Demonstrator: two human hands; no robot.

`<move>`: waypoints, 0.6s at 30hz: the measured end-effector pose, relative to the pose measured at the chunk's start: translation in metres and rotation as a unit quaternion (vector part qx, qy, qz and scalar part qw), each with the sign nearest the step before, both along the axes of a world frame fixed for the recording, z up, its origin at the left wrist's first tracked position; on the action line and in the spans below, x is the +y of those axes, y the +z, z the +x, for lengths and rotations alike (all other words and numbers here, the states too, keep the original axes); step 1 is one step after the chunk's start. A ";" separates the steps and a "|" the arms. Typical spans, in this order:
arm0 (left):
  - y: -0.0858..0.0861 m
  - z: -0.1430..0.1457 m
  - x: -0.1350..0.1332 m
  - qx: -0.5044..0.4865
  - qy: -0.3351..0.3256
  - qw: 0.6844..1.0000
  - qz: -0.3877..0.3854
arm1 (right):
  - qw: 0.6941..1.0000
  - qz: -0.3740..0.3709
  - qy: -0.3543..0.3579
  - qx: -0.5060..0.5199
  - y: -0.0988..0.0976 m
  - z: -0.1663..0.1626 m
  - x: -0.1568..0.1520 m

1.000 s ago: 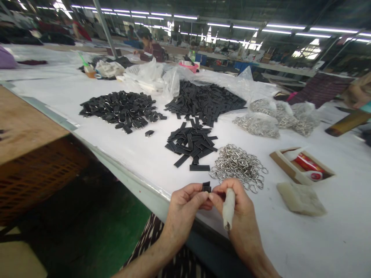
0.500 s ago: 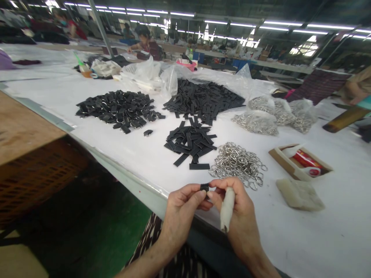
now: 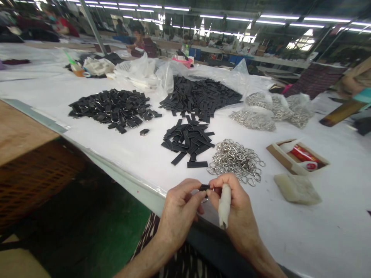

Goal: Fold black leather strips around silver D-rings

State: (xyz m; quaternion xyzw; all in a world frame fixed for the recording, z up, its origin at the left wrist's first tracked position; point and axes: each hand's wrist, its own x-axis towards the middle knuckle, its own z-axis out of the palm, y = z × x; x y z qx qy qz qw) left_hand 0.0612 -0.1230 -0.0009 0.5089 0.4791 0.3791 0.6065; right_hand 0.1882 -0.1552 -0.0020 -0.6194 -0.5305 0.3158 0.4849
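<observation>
Above the near table edge, my left hand [image 3: 178, 212] and my right hand [image 3: 242, 212] meet fingertip to fingertip. Both pinch a short black strip [image 3: 204, 187], folded over a metal ring [image 3: 204, 200] that shows just below it. A whitish wrapped, tube-like piece [image 3: 224, 206] lies along my right hand; whether it is worn on a finger or held, I cannot tell. Just beyond my hands are a pile of silvery metal rings [image 3: 236, 160] and a loose heap of flat black strips [image 3: 188, 139].
Farther back lie a bigger strip heap [image 3: 203, 96] and, leftward, a pile of strips with rings [image 3: 111, 108]. Bagged rings [image 3: 255, 117], a small open box [image 3: 285, 156] with a red tube, and a yellowish block [image 3: 297, 189] are rightward. Other people sit in the background.
The black strip between my fingertips looks flatter, and the metal ring now shows beneath it. My hands stay together; the whole view has shifted slightly.
</observation>
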 end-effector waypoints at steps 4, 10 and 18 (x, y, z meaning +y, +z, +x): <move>0.003 0.000 0.001 -0.069 -0.078 0.991 -0.086 | 1.000 0.004 0.009 0.007 0.005 0.002 0.001; 0.006 0.001 0.001 -0.028 -0.084 0.990 -0.110 | 1.000 -0.020 0.015 0.012 0.006 0.005 0.001; 0.001 0.005 0.003 -0.128 -0.064 0.978 -0.153 | 0.999 -0.031 -0.009 0.020 0.004 0.000 -0.001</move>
